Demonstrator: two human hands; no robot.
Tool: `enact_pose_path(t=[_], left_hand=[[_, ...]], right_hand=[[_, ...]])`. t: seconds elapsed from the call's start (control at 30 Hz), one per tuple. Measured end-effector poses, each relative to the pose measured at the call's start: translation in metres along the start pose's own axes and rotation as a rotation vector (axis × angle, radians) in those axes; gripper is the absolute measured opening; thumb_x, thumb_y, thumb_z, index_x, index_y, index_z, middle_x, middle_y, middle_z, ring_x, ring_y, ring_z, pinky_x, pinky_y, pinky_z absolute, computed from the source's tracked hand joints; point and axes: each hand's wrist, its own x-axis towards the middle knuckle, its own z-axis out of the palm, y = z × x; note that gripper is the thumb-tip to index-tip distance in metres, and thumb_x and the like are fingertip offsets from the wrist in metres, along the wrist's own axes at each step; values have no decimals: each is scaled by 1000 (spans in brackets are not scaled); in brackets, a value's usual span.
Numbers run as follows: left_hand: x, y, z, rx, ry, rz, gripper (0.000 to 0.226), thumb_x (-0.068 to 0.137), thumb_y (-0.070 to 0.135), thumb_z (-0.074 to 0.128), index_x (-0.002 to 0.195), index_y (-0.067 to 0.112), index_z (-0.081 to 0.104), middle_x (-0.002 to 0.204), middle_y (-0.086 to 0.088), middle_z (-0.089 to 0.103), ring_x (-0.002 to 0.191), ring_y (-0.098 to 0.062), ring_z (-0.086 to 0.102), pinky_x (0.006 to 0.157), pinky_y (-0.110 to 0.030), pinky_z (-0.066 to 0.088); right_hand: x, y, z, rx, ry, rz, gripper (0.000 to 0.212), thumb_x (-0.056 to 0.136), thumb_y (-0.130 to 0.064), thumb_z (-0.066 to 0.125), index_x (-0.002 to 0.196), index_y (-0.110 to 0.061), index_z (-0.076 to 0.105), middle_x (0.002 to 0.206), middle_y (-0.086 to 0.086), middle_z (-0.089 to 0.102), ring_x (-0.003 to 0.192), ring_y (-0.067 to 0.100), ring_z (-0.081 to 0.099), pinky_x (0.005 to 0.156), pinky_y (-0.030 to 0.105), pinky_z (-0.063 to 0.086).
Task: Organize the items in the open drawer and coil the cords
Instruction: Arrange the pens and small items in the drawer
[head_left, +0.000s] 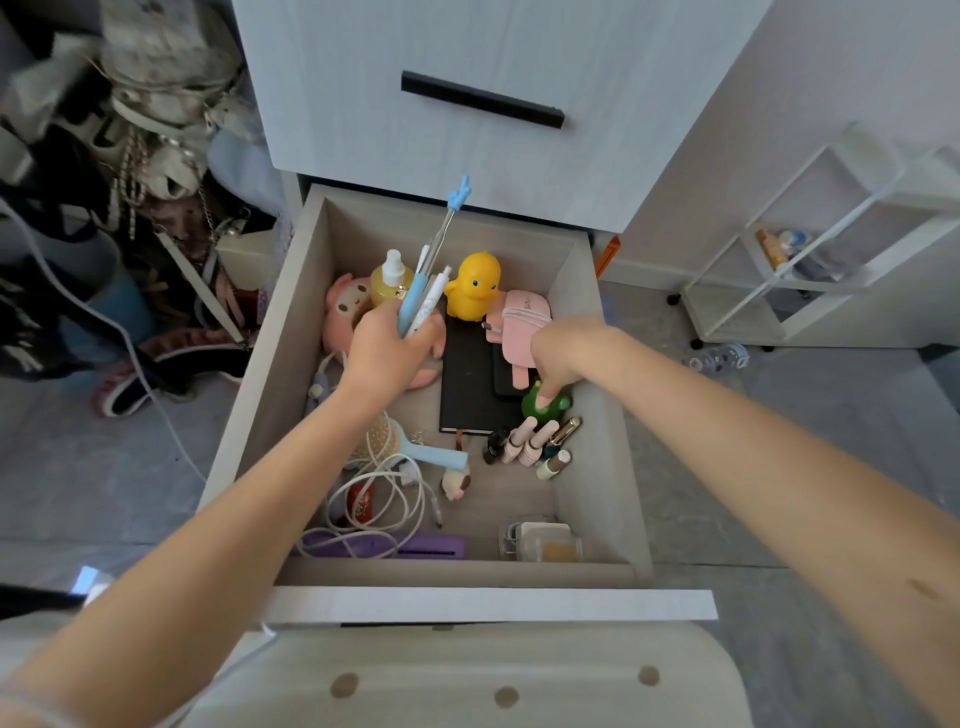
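The open drawer (270, 374) holds many small items. My left hand (387, 353) grips a bundle of pens (423, 296), including a telescopic pointer with a blue hand tip, held upright over a pink plush toy (345, 306). My right hand (563, 358) reaches down and its fingers pinch a small green toy (553, 405) beside a black notebook (470, 384). Loose white cords (387, 491) lie tangled at the front left. A yellow duck (472, 286) stands at the back.
A pink pouch (519, 317), yellow spray bottle (392, 280), several cosmetic tubes (535, 441), a blue-handled brush (431, 457), a purple case (415, 545) and a clear box (543, 540) fill the drawer. Shoes and bags pile at left; a white wire rack (810, 270) stands at right.
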Motion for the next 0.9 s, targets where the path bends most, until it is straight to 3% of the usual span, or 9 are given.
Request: enact_pose_path(t=[0.1, 0.23, 0.37, 0.47, 0.5, 0.6, 0.7, 0.8, 0.9], left_hand=[[3, -5, 1, 11, 4, -16, 31, 91, 19, 55, 62, 18, 46, 58, 1, 42, 52, -11, 38, 51, -23, 32], [8, -12, 3, 11, 12, -41, 19, 91, 25, 56, 82, 9, 52, 62, 2, 44, 55, -12, 40, 53, -26, 34], [10, -14, 3, -17, 15, -48, 18, 91, 24, 56, 81, 9, 51, 61, 2, 43, 54, -11, 40, 52, -25, 33], [10, -14, 3, -27, 10, -62, 19, 90, 23, 57, 78, 11, 51, 61, 2, 44, 55, -11, 40, 52, -25, 34], [10, -14, 3, -31, 7, -66, 19, 90, 23, 57, 75, 13, 50, 61, 2, 44, 54, -12, 40, 52, -24, 34], [10, -14, 3, -32, 5, -71, 17, 90, 23, 56, 79, 12, 51, 63, 2, 44, 55, -11, 41, 52, -23, 34], [10, -14, 2, -49, 11, -81, 17, 91, 23, 56, 78, 12, 50, 63, 2, 44, 55, -11, 41, 52, -22, 34], [10, -14, 2, -43, 12, -78, 21, 91, 23, 56, 72, 18, 48, 62, 2, 45, 55, -10, 41, 51, -22, 34], [10, -12, 2, -38, 8, -81, 16, 91, 24, 56, 80, 13, 52, 64, 2, 46, 57, -12, 43, 53, -22, 36]], right_hand=[[3, -7, 3, -43, -26, 39, 48, 88, -42, 62, 122, -9, 57, 101, 6, 55, 88, 20, 50, 56, 26, 36], [1, -6, 3, -50, -20, 12, 45, 89, -39, 62, 122, -9, 58, 101, 7, 55, 88, 21, 50, 53, 25, 33], [-3, -5, 1, -46, -14, -5, 41, 91, -26, 60, 128, -7, 54, 117, 9, 59, 98, 23, 56, 71, 28, 41], [-5, -3, 1, -31, 78, -57, 34, 90, -14, 56, 124, -10, 58, 118, 10, 61, 94, 23, 58, 74, 29, 43], [-6, -5, 0, -55, 54, -61, 35, 91, -13, 54, 126, -10, 56, 122, 10, 59, 101, 24, 58, 76, 29, 43], [3, -7, 1, 46, -12, 50, 37, 96, -17, 47, 132, -8, 51, 130, 11, 54, 114, 26, 53, 79, 28, 41], [2, -8, 1, 133, 17, 67, 46, 98, -39, 41, 125, -4, 53, 117, 11, 58, 103, 27, 55, 78, 29, 39], [4, -14, 4, 163, -72, 101, 60, 87, -63, 48, 116, -11, 54, 108, 9, 61, 89, 24, 52, 80, 30, 40], [11, -15, 5, 102, -86, 124, 43, 84, -57, 58, 95, -16, 52, 90, 3, 57, 86, 21, 54, 78, 29, 41]])
